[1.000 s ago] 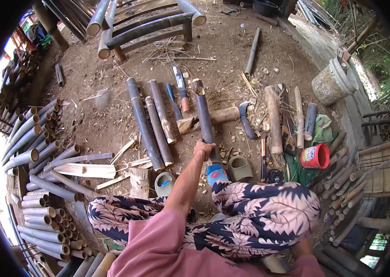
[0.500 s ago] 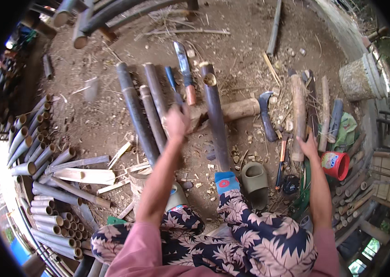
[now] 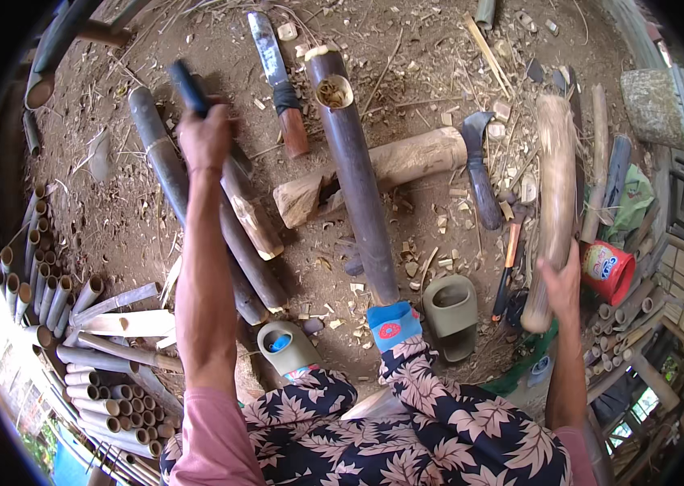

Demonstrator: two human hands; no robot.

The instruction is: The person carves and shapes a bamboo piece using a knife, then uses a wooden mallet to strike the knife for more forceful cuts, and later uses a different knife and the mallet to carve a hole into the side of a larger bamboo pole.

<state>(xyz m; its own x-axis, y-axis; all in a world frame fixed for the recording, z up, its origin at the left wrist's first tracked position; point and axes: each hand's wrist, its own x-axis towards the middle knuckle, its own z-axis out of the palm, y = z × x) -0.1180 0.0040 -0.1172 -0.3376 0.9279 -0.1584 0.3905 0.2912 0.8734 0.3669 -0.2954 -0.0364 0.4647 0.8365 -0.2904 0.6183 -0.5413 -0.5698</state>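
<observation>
My left hand is closed around a blue-handled tool, its handle pointing up past the fist; its other end is hard to make out. Bamboo poles lie beneath that hand. On the right, my right hand wraps the lower part of a thick pale wooden billet, slightly blurred. Between the hands, a dark bamboo tube with a cut opening near its far end rests across a short log. Its near end meets my blue-socked foot.
A broad knife lies beyond the log. A hooked blade rests by the log's right end, above an orange-and-black handle. A red tub sits far right, bamboo offcuts at lower left. Chips litter the dirt.
My left hand has moved left from beside the log, carrying the blue-handled tool that lay there. My right hand has closed around the wooden billet, which has shifted nearer me. The view has shifted too.
</observation>
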